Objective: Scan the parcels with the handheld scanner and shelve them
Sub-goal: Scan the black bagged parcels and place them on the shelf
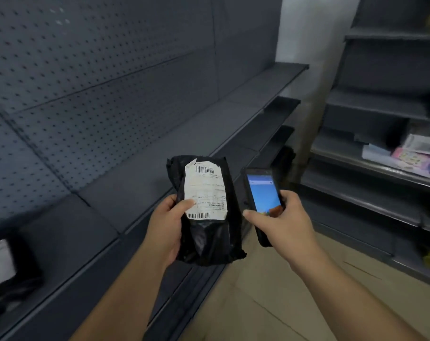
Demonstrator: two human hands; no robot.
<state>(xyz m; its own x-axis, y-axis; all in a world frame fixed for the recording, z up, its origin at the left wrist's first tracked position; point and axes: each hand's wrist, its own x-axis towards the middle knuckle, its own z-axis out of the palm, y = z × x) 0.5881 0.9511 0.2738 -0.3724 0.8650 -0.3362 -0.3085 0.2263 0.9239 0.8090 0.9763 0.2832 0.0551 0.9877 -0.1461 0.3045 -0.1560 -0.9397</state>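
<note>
Two busy hands: L hand gripping black parcel, R hand clutching scanner.

Parcel left of scanner, above shelf.

Two bare forearms are seen from above, entering from the lower edge. No sleeve is shown on either arm as far as the frame reaches, and nothing is worn at the wrists. The left hand and the right hand are ungloved. Rings cannot be made out, though the fingers are partly hidden and somewhat blurred.
</note>
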